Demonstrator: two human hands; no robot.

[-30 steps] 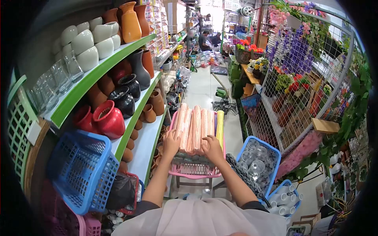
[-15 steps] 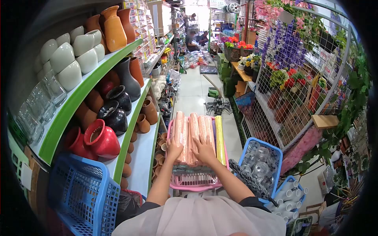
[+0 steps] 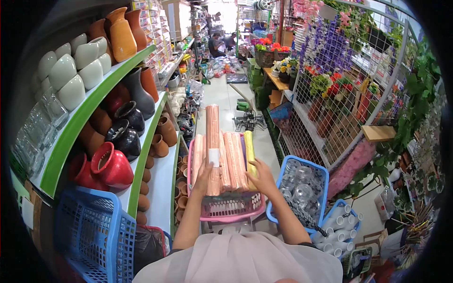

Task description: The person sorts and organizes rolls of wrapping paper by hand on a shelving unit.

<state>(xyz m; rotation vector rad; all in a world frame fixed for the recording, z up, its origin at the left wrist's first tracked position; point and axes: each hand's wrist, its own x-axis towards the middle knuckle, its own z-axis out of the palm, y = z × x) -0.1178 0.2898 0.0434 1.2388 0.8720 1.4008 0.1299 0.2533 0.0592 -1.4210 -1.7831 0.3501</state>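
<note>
My left hand (image 3: 204,178) is closed round the lower part of a shiny copper-pink wrapped roll (image 3: 213,129) with a white label. That roll is lifted over a pink plastic basket (image 3: 231,218), its top end pointing away from me. Beneath it, more peach-coloured rolls (image 3: 234,160) lie side by side across the basket, with a thin purple one (image 3: 244,151) and a yellow one (image 3: 250,148) at the right. My right hand (image 3: 262,178) has its fingers apart, fingertips at the lower end of the yellow roll.
Shelves on the left carry white pots (image 3: 71,87), glass vases, black pots and a red pot (image 3: 112,165). A blue basket (image 3: 94,231) stands below. On the right are a blue crate (image 3: 325,177) of clear glassware and a wire rack (image 3: 344,118) with artificial flowers. People sit far down the aisle.
My left hand has picked up one copper-pink roll and raised it above the others. My right hand has moved right, from the peach rolls to the yellow one. The view has shifted slightly.
</note>
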